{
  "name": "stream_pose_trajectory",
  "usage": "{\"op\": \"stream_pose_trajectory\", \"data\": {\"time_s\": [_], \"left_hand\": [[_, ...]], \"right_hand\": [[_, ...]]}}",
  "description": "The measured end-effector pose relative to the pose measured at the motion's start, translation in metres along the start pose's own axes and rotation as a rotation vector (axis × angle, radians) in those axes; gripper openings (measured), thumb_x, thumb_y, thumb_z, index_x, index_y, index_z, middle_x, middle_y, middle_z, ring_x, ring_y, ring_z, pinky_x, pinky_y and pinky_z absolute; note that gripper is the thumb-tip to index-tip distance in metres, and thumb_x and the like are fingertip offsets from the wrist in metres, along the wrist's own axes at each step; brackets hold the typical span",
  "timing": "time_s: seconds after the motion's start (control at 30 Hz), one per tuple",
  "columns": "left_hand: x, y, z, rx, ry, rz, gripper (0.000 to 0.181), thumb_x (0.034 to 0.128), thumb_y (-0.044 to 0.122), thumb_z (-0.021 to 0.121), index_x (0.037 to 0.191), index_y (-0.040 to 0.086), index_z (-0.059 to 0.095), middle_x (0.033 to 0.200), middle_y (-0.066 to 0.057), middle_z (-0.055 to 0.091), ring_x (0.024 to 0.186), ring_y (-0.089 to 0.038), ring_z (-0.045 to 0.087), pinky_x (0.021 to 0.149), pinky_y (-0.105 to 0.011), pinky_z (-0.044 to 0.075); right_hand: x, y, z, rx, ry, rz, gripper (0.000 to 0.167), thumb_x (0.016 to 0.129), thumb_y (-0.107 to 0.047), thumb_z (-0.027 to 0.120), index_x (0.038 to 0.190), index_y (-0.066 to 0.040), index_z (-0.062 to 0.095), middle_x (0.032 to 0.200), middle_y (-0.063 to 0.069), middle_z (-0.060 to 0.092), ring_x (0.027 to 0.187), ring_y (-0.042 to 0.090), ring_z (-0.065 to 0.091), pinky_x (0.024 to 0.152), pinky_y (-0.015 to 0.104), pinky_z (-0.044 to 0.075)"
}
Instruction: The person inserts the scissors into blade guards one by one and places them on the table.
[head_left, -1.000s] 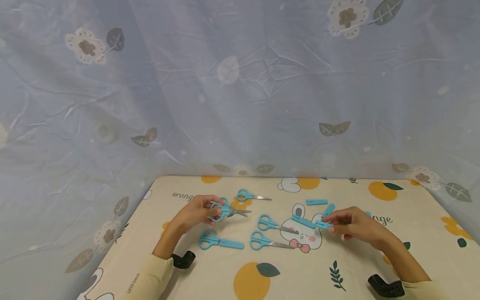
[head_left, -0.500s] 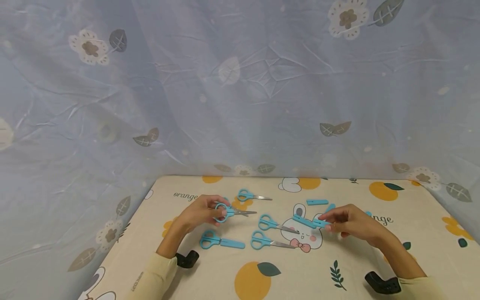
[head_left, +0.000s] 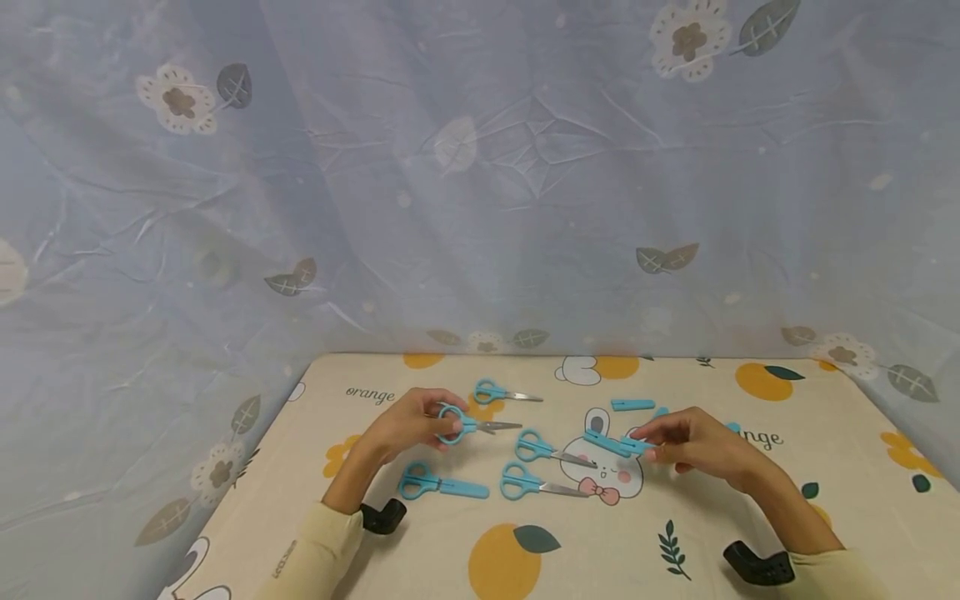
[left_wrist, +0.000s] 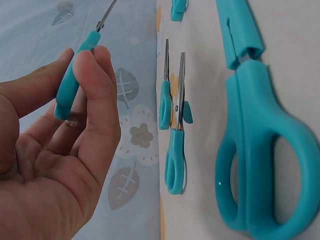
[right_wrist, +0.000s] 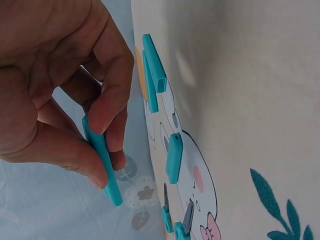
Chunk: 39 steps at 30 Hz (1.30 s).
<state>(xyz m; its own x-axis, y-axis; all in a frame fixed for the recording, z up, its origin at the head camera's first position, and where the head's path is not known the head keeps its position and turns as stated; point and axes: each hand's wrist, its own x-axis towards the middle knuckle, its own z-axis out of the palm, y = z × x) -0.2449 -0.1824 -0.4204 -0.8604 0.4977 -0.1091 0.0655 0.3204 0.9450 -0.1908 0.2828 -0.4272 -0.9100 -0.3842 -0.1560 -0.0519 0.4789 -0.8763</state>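
Between thumb and fingers, my left hand pinches a pair of blue-handled scissors by the handles, raised off the table. The blades point right and stand slightly apart. My right hand pinches a blue blade cap between thumb and fingertips, also in the air, with one end toward the scissors. The two things are apart. Just beyond that cap, a second blue cap lies on the table. Below my left hand rests another pair of scissors with its blades inside a cap.
Uncapped scissors lie at the back, in the middle and nearer the front. Another cap lies at the back right; one is partly hidden by my right hand. A patterned cloth covers the table; a curtain hangs behind.
My left hand has moved a little to the right with the scissors. My right hand has shifted left with the cap, so the gap between them is narrower.
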Motion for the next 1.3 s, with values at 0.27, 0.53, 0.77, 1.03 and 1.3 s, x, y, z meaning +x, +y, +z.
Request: {"op": "stream_pose_trajectory", "data": {"time_s": [0.27,0.53,0.77,1.03,1.3], "left_hand": [[0.004,0.004,0.004,0.006,-0.008,0.007,0.033,0.1017,0.004,0.072,0.134,-0.004,0.068,0.094,-0.005,0.069,0.085,-0.018,0.074,0.078,-0.044,0.069],[0.007,0.008,0.009,0.004,-0.016,0.012,0.031,0.1018,0.005,0.072,0.132,-0.002,0.07,0.093,-0.005,0.068,0.084,-0.017,0.073,0.08,-0.049,0.069],[0.009,0.012,0.013,-0.005,-0.038,0.015,0.029,0.1022,0.008,0.073,0.13,0.002,0.071,0.092,-0.003,0.067,0.084,-0.017,0.074,0.081,-0.048,0.069],[0.011,0.015,0.016,-0.007,-0.05,0.015,0.028,0.1023,0.005,0.071,0.131,0.003,0.071,0.092,-0.003,0.071,0.085,-0.018,0.076,0.081,-0.051,0.069],[0.014,0.018,0.02,-0.022,-0.074,0.008,0.031,0.1007,0.004,0.074,0.131,0.001,0.071,0.093,-0.004,0.068,0.083,-0.018,0.075,0.077,-0.043,0.069]], "right_hand": [[0.004,-0.002,0.004,-0.006,0.004,-0.011,0.039,0.097,-0.018,0.081,0.13,0.001,0.075,0.095,0.008,0.062,0.079,0.015,0.058,0.06,0.026,0.053],[0.006,-0.001,0.005,0.005,0.002,-0.014,0.039,0.097,-0.019,0.081,0.131,0.001,0.074,0.096,0.007,0.062,0.079,0.014,0.057,0.06,0.027,0.052],[0.007,-0.003,0.005,0.023,-0.016,-0.002,0.041,0.097,-0.021,0.08,0.132,0.0,0.074,0.099,0.007,0.065,0.085,0.015,0.06,0.064,0.029,0.054],[0.008,-0.007,0.008,0.064,-0.044,0.009,0.042,0.099,-0.02,0.079,0.133,0.002,0.072,0.098,0.005,0.064,0.086,0.016,0.059,0.065,0.029,0.054],[0.008,-0.01,0.009,0.09,-0.049,0.005,0.042,0.098,-0.021,0.079,0.133,0.003,0.072,0.096,0.004,0.064,0.085,0.019,0.059,0.064,0.028,0.053]]}}
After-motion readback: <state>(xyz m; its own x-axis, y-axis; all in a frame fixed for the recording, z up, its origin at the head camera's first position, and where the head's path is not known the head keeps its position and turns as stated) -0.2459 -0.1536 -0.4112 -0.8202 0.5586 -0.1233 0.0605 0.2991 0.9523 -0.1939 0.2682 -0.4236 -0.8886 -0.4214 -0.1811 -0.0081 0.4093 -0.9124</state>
